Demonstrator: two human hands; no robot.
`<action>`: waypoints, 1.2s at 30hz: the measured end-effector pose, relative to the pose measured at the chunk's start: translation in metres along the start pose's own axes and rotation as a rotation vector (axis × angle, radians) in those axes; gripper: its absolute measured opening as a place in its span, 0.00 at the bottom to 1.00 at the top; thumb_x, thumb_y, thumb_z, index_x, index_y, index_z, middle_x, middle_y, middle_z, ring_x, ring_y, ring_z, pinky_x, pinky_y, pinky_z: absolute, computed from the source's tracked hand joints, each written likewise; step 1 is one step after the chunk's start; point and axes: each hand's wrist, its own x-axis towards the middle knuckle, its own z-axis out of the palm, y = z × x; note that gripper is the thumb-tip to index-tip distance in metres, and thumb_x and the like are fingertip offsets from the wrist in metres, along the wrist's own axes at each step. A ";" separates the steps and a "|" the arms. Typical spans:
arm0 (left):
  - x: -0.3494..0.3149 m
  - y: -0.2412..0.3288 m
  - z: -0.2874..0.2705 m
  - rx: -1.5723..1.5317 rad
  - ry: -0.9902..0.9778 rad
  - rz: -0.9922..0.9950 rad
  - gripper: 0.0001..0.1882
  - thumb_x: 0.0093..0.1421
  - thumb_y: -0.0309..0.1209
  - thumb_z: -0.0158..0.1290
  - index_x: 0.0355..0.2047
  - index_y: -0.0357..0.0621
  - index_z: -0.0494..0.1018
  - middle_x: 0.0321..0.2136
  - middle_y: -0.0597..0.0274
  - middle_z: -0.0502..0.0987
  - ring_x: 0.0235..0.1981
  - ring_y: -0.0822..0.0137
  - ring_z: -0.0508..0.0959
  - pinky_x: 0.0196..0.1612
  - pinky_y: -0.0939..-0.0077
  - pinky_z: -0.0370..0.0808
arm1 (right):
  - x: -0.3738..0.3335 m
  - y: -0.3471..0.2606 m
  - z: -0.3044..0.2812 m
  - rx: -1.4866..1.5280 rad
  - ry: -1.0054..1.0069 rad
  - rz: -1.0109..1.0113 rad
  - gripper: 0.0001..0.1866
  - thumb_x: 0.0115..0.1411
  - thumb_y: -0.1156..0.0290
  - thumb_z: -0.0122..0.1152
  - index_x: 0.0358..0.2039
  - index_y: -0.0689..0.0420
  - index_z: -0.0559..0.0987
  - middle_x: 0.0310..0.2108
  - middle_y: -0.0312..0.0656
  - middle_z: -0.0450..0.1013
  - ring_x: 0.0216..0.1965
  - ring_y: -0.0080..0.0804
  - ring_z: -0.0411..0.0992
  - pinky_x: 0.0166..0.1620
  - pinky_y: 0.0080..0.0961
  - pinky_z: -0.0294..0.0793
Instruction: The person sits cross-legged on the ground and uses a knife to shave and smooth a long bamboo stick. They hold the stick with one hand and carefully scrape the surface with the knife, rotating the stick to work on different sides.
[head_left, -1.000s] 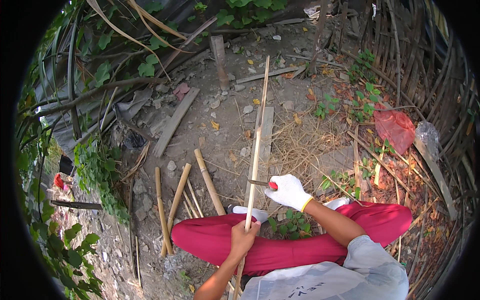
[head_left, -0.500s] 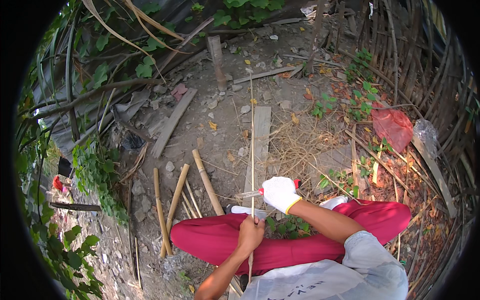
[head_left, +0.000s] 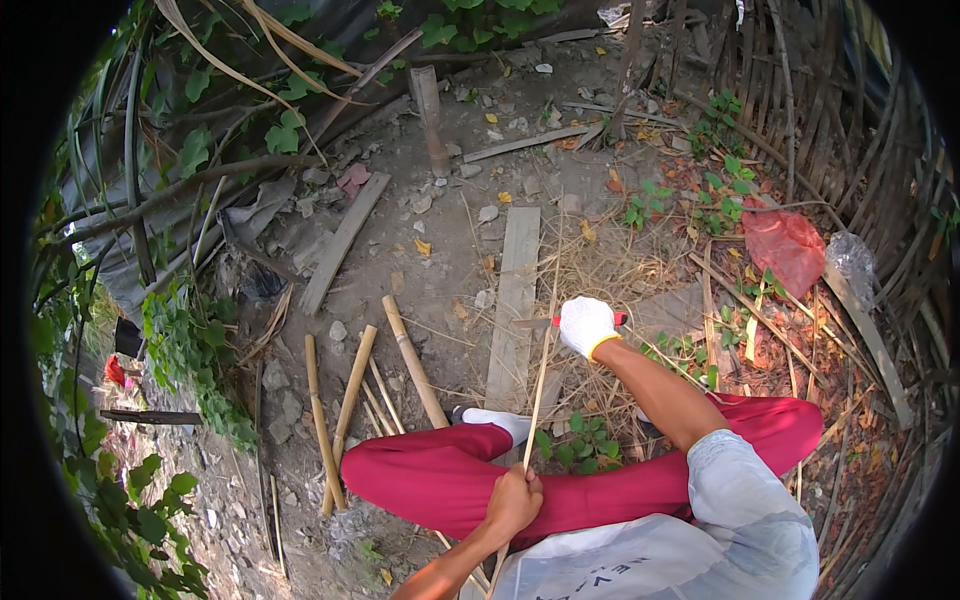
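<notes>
My bare left hand [head_left: 514, 502] is closed around a long, thin bamboo strip [head_left: 541, 395] above my lap. The strip slants up and away from it, over the ground ahead. In a white glove, my right hand [head_left: 586, 328] grips a knife [head_left: 534, 323] with a red handle. Its blade points left and crosses the strip; whether the edge touches it I cannot tell. Under the strip's far part lies a flat grey board [head_left: 512, 300].
Cut bamboo pieces [head_left: 412, 355] lie left of my knee. Dry shavings [head_left: 605, 262] cover the ground ahead. A short post [head_left: 430, 122] stands farther off. At the right are a red plastic bag [head_left: 783, 250] and a stick fence [head_left: 860, 150]; leafy vines [head_left: 195, 365] grow at the left.
My right hand and the knife have moved away from my body along the strip. The strip has tilted, its far end now farther right. My left hand has shifted slightly right and nearer me.
</notes>
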 end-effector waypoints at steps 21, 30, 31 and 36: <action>0.002 -0.023 0.001 -0.343 -0.122 -0.167 0.11 0.61 0.29 0.57 0.26 0.40 0.66 0.15 0.59 0.70 0.18 0.67 0.72 0.23 0.64 0.67 | 0.035 0.009 0.024 0.154 -0.205 -0.096 0.16 0.53 0.63 0.60 0.32 0.64 0.86 0.32 0.58 0.81 0.37 0.51 0.82 0.41 0.44 0.80; 0.014 -0.027 -0.014 -0.198 0.006 -0.026 0.13 0.61 0.31 0.58 0.25 0.41 0.65 0.15 0.60 0.68 0.17 0.66 0.69 0.24 0.63 0.66 | -0.018 -0.008 -0.033 0.228 -0.154 -0.109 0.17 0.46 0.61 0.64 0.33 0.61 0.85 0.34 0.56 0.81 0.39 0.54 0.81 0.43 0.44 0.80; 0.016 -0.026 -0.016 -0.166 0.047 -0.023 0.13 0.61 0.31 0.58 0.25 0.41 0.66 0.16 0.57 0.69 0.18 0.63 0.71 0.25 0.62 0.67 | -0.030 -0.018 -0.038 0.224 -0.170 -0.112 0.15 0.48 0.65 0.60 0.33 0.59 0.84 0.36 0.56 0.81 0.41 0.54 0.81 0.45 0.45 0.80; 0.026 -0.010 -0.017 0.005 0.264 0.006 0.11 0.61 0.31 0.58 0.27 0.39 0.69 0.19 0.48 0.76 0.22 0.49 0.78 0.29 0.56 0.72 | -0.061 -0.040 -0.032 0.222 -0.031 -0.229 0.12 0.50 0.65 0.58 0.31 0.56 0.84 0.32 0.53 0.81 0.38 0.53 0.81 0.44 0.45 0.80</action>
